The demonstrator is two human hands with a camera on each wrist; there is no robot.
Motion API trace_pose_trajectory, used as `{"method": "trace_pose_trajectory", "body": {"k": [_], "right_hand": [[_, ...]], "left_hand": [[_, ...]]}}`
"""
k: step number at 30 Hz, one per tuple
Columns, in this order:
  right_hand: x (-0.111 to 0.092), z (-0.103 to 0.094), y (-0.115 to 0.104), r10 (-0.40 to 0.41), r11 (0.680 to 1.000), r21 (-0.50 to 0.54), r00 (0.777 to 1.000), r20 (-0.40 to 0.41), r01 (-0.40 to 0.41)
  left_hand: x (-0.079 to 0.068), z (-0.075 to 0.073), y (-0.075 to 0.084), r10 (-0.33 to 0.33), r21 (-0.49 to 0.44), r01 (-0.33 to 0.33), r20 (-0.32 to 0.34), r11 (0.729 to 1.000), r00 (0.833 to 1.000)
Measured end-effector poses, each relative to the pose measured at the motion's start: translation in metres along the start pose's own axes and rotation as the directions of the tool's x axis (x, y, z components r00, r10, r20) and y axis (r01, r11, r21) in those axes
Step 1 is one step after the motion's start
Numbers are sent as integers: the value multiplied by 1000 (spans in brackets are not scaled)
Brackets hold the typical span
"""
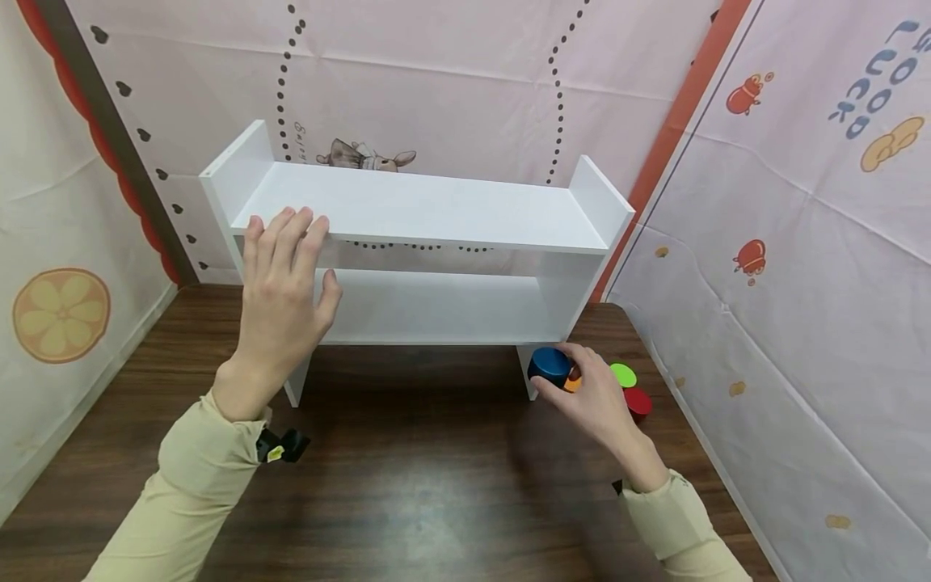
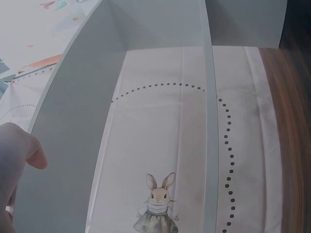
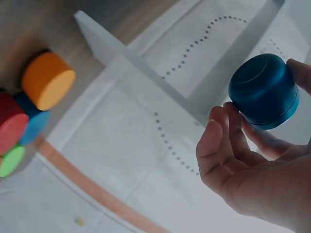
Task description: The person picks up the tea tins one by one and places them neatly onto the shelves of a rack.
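My right hand (image 1: pixel 598 396) holds a small, shiny blue round tin (image 1: pixel 550 364) between thumb and fingers, near the right leg of a white two-tier shelf (image 1: pixel 436 206). In the right wrist view, the blue tin has rounded edges and a seam near one end, and the curled fingers of the right hand (image 3: pixel 252 174) grip its sides. My left hand (image 1: pixel 282 291) is at the front edge of the upper board, towards its left end, fingers extended and thumb apart. Only part of the left hand (image 2: pixel 19 160) shows in the left wrist view, beside the grey-looking board.
To the right of the shelf, on the brown wooden table (image 1: pixel 414 485), stand coloured cylinders: orange (image 3: pixel 48 80), red (image 3: pixel 12 126), blue (image 3: pixel 35 121) and green (image 3: pixel 12 161). Printed cloth walls (image 1: pixel 764 323) enclose the table at the back and sides.
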State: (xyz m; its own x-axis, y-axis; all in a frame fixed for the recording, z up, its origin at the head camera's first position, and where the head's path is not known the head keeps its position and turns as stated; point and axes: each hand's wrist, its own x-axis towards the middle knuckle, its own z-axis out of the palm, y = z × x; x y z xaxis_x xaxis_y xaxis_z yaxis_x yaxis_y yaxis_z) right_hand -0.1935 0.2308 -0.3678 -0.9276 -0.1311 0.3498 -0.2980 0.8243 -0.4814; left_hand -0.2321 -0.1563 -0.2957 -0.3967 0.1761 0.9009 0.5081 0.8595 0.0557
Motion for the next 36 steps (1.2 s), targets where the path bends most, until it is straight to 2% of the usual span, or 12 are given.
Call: {"method": "trace_pose_trajectory", "body": {"k": [8, 14, 23, 30, 36], "right_hand": [[19, -15, -22, -106, 993, 47, 993, -47, 108], [31, -27, -41, -171, 982, 56, 979, -111, 178], [53, -40, -77, -282, 948, 102, 944, -170, 301], [68, -50, -101, -358, 912, 117, 901, -246, 394], [83, -61, -118, -381, 900, 96, 876, -297, 424]], "left_hand": [[1, 0, 0, 0, 3, -1, 11, 1000, 1000], [2, 3, 1, 0, -5, 0, -1, 1000, 1000], [-1, 0, -1, 0, -6, 0, -20, 1000, 1000], [-1, 0, -1, -5, -29, 4, -33, 1000, 999], [0, 3, 0, -8, -36, 6, -38, 999, 999]]}}
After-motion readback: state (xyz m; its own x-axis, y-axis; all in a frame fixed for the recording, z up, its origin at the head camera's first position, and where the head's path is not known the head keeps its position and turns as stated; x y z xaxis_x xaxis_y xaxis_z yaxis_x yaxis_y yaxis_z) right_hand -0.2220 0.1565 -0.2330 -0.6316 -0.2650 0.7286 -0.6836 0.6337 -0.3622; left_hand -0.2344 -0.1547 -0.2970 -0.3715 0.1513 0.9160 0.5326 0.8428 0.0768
